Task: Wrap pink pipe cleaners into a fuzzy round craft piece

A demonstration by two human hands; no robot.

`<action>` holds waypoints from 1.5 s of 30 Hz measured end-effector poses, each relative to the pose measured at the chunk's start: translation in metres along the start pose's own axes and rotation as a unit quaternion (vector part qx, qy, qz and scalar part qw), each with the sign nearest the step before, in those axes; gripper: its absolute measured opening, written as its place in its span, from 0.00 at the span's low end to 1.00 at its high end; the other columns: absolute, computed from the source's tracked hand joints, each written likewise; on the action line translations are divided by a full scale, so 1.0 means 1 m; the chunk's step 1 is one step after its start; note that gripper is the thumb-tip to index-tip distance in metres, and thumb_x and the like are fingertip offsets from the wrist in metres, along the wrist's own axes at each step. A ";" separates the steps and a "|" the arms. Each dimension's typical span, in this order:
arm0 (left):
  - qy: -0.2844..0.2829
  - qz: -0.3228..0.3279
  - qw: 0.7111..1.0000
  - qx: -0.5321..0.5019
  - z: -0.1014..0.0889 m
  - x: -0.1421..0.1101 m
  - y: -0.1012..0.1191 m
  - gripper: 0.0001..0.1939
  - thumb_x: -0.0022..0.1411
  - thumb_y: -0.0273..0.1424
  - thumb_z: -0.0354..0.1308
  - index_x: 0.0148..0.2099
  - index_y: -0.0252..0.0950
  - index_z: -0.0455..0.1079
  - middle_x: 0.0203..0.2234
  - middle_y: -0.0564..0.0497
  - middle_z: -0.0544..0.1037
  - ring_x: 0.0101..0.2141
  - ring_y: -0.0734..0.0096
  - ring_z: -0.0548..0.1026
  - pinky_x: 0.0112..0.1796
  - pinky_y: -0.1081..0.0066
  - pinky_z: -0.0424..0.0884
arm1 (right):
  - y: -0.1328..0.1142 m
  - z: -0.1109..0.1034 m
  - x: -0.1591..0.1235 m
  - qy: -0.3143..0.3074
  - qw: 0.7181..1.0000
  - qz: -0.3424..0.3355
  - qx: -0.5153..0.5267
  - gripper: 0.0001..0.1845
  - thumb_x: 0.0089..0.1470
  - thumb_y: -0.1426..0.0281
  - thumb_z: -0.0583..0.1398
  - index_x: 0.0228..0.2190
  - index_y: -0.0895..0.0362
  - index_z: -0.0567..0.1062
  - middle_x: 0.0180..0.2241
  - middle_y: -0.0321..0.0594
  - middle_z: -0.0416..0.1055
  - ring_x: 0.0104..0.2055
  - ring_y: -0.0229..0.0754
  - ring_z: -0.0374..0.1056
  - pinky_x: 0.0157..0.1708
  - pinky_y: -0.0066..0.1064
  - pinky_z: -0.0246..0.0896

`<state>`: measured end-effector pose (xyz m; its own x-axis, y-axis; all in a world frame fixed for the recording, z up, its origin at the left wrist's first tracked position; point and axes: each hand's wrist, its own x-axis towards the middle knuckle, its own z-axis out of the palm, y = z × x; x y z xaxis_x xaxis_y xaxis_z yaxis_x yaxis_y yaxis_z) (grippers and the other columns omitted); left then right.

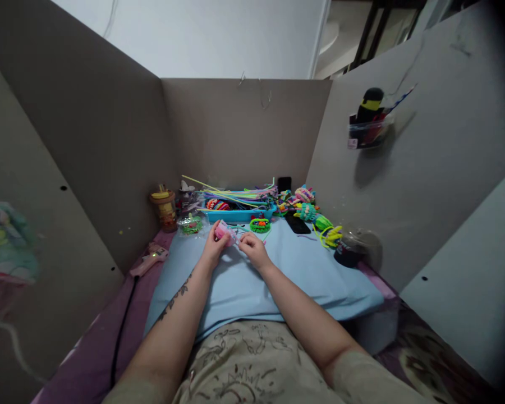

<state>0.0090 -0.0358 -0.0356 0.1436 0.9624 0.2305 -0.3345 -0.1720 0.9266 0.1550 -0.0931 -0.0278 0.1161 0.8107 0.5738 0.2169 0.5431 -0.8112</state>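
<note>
My left hand (214, 247) is closed round a small pink-and-white rounded craft piece (224, 232), held a little above the blue cloth (235, 280). Thin light strands, seemingly pipe cleaners, stick out of its right side. The fingers of my right hand (255, 249) are pinched together at these strands, close beside the piece. Just beyond my hands sits a green woven ring (260, 225) with orange and red bits in its middle.
A blue tray (239, 215) heaped with long pipe cleaners stands at the back. Left are a brown cup (164, 207) and a pink glue gun (150, 259) with a black cord. Right lie a phone (298, 223), colourful woven pieces (307, 211) and a dark round container (348, 252). Grey panels enclose the table.
</note>
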 end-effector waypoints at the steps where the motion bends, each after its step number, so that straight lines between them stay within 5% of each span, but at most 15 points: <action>1: 0.000 0.012 1.000 0.014 0.000 0.000 0.000 0.43 0.47 0.39 0.68 0.63 0.40 0.57 0.49 0.45 0.71 0.42 0.66 0.72 0.41 0.71 0.70 | 0.001 0.000 0.000 0.001 1.000 0.002 -0.003 0.14 0.46 0.69 0.59 0.13 0.55 0.65 0.27 0.37 0.66 0.34 0.41 0.65 0.40 0.36 0.60; 10: -0.042 0.088 0.988 0.123 0.007 -0.009 0.008 0.39 0.43 0.33 0.70 0.59 0.40 0.63 0.57 0.45 0.66 0.54 0.57 0.66 0.55 0.64 0.61 | 0.014 0.002 0.004 0.021 0.998 0.041 -0.030 0.14 0.48 0.62 0.60 0.17 0.54 0.67 0.22 0.36 0.65 0.29 0.41 0.61 0.31 0.32 0.57; 16: -0.058 0.011 0.996 0.063 0.008 -0.009 0.008 0.40 0.46 0.39 0.69 0.61 0.38 0.61 0.53 0.44 0.70 0.46 0.60 0.72 0.46 0.67 0.69 | 0.018 0.000 0.006 0.035 0.998 0.045 0.014 0.14 0.52 0.58 0.58 0.26 0.55 0.69 0.23 0.34 0.65 0.26 0.38 0.61 0.27 0.29 0.57; 22: -0.113 -0.071 0.991 0.013 0.006 -0.011 0.005 0.36 0.50 0.45 0.65 0.59 0.40 0.64 0.47 0.45 0.73 0.38 0.66 0.74 0.32 0.73 0.72 | 0.014 -0.003 0.006 0.035 0.999 -0.009 -0.015 0.11 0.51 0.69 0.58 0.38 0.53 0.74 0.38 0.40 0.69 0.39 0.41 0.66 0.34 0.30 0.62; 29: -0.167 -0.128 0.978 0.001 0.009 -0.018 0.007 0.32 0.48 0.46 0.66 0.54 0.40 0.68 0.39 0.48 0.75 0.30 0.73 0.72 0.28 0.74 0.71 | 0.011 -0.002 0.005 0.061 0.993 -0.061 -0.076 0.12 0.47 0.75 0.57 0.36 0.53 0.74 0.37 0.40 0.65 0.36 0.40 0.64 0.32 0.30 0.61; 45: -0.205 -0.173 0.962 -0.040 0.008 -0.021 0.006 0.31 0.48 0.46 0.67 0.51 0.36 0.69 0.33 0.49 0.75 0.28 0.73 0.72 0.29 0.72 0.73 | 0.016 -0.003 0.007 0.044 0.991 -0.088 -0.094 0.07 0.49 0.76 0.55 0.29 0.55 0.72 0.36 0.40 0.65 0.40 0.42 0.63 0.36 0.31 0.60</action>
<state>0.0111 -0.0586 -0.0330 0.6093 0.7926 0.0246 -0.2691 0.1775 0.9466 0.1623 -0.0795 -0.0360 0.1431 0.6805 0.7187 0.4174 0.6169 -0.6672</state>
